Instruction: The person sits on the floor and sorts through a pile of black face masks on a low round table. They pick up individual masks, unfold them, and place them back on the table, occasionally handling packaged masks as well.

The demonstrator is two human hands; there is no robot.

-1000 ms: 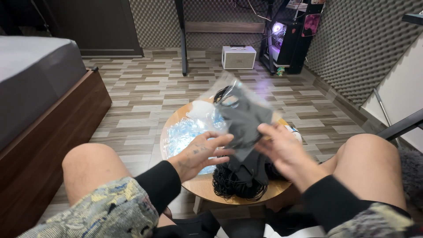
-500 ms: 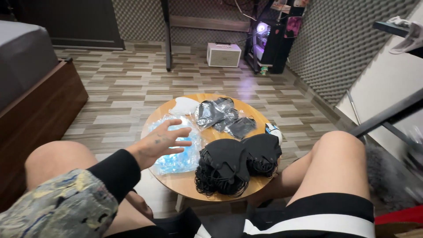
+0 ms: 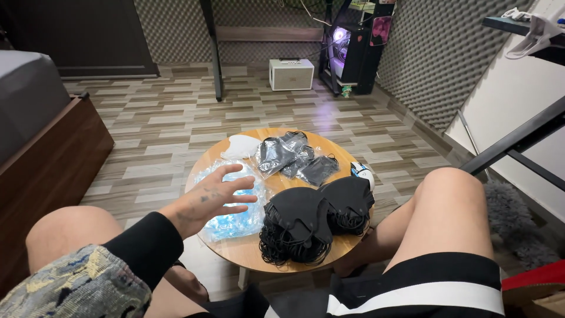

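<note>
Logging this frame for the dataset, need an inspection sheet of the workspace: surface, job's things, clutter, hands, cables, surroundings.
Surface: small round wooden table, mostly covered.
Job's things: pile of clear empty plastic sleeves under the left hand; two stacks of black face masks at the near edge; bagged black masks behind them.
Clutter: white mask-like piece at the far edge; small white object at the right edge, kind unclear.
Hands: left hand open, fingers spread over the sleeves; right hand not in view.
Cables: some hang behind the lit computer tower.
Surroundings: wood-pattern floor, dark bed frame, white speaker box, foam-padded walls.
</note>
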